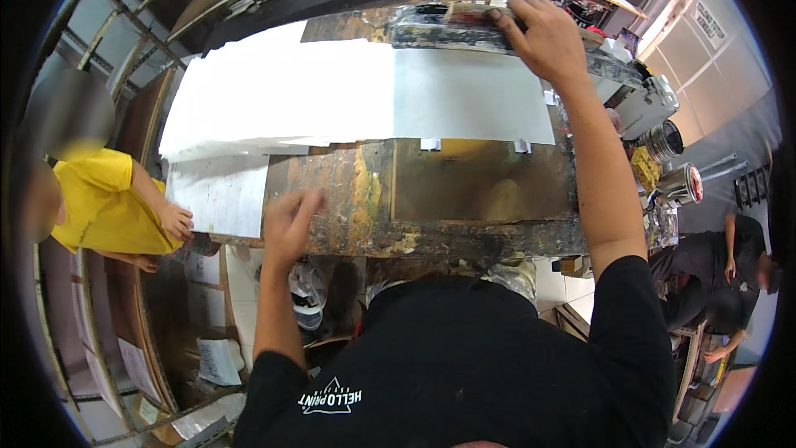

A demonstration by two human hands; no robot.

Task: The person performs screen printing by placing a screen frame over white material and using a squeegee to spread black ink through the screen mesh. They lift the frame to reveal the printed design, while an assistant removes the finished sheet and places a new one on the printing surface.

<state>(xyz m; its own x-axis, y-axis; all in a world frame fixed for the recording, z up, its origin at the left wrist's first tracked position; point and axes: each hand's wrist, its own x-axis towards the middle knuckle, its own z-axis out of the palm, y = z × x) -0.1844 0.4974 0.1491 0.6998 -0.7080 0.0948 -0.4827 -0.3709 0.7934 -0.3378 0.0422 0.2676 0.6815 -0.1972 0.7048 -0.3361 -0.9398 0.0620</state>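
- Right hand (543, 37), upper centre-right of frame: fingers closed over a paint-stained squeegee bar (464, 29) at far edge of white sheet (373, 91)
- Left hand (288, 224), centre-left: blurred, fingers open, holding nothing, over stained desk (464, 191)
- Person in yellow shirt (104, 199) at left edge

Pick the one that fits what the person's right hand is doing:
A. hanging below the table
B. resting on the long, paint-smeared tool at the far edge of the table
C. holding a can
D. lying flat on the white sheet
B: the right hand grips the long paint-smeared tool beyond the white sheet.
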